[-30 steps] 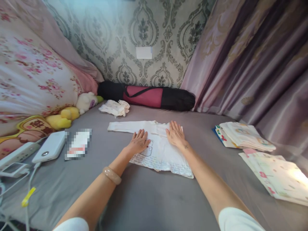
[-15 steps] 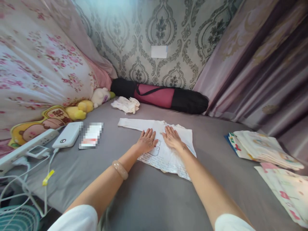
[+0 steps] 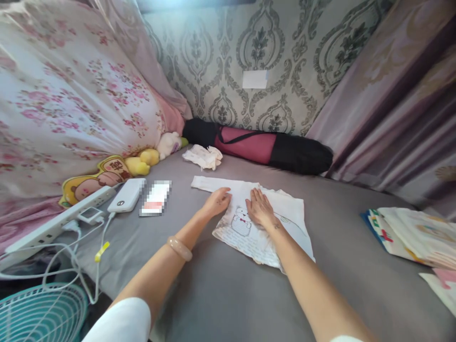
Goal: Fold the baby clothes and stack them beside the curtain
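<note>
A white long-sleeved shirt [image 3: 288,209] with a bear drawing and printed lines lies spread on the grey bed sheet. One sleeve [image 3: 210,183] stretches out to the left. My left hand [image 3: 216,202], with a bangle on its forearm, is at the shirt's left side just below that sleeve. Its fingers are bent in with the thumb close, closed on the shirt's edge; the fingertips are partly hidden. My right hand [image 3: 261,208] rests flat on the upper middle of the shirt beside the bear, fingers stretched out.
A crumpled pale cloth [image 3: 203,156] lies behind, before a black and maroon long bag [image 3: 245,145]. To the left are a phone [image 3: 156,198], a power bank [image 3: 127,195], a power strip [image 3: 60,221] with cables, and plush toys [image 3: 137,165]. Folded cloths [image 3: 402,235] lie at right.
My left hand has slid left off the shirt's printed front to its side edge and its fingers have bent in, uncovering the bear. My right hand stays flat. The view has turned slightly left.
</note>
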`<state>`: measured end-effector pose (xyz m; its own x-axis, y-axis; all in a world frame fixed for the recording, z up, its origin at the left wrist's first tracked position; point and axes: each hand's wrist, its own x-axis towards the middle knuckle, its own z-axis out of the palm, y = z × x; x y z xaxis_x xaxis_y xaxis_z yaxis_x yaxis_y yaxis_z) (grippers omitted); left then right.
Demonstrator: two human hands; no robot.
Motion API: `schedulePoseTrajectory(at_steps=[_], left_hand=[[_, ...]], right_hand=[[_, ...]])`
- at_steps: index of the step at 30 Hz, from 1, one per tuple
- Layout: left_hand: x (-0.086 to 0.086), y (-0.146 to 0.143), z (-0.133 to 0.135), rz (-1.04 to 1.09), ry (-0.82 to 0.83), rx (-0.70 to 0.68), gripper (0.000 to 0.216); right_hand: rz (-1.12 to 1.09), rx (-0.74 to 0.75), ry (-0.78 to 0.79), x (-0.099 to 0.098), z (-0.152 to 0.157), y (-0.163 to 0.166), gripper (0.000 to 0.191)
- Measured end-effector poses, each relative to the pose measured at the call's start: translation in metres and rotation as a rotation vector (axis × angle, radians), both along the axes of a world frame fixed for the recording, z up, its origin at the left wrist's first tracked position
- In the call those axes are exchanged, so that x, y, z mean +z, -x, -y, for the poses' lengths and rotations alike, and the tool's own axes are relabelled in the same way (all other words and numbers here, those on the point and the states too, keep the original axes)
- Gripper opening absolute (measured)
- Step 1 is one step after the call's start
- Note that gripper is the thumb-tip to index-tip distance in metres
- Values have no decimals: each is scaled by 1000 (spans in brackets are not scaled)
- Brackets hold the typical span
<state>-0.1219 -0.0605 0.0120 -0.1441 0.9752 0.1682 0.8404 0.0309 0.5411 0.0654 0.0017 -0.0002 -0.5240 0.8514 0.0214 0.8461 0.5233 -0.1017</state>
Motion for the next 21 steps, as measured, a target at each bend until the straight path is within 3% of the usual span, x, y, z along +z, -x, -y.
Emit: schedulePoseTrajectory(at_steps=[4, 7, 9, 17, 19, 21], left_hand=[[7, 52, -4, -79, -62, 478, 37], [11, 83, -9, -153, 25, 726, 35], [12, 95, -13, -143, 115, 767, 36], [14, 99, -29, 12, 284, 639, 33], [16, 101, -27, 24, 290, 636, 32], [17, 102, -25, -64, 187, 693, 34]], right_hand=[[32, -17, 73, 14, -5, 3, 62], [3, -25, 36, 22, -9, 15, 59], [-31, -5, 19, 23, -11, 27, 59], [-120, 69, 150, 14, -8, 79, 63], [-129, 26, 162, 12, -5, 86, 65], [-134, -29, 160, 10, -3, 91, 67]])
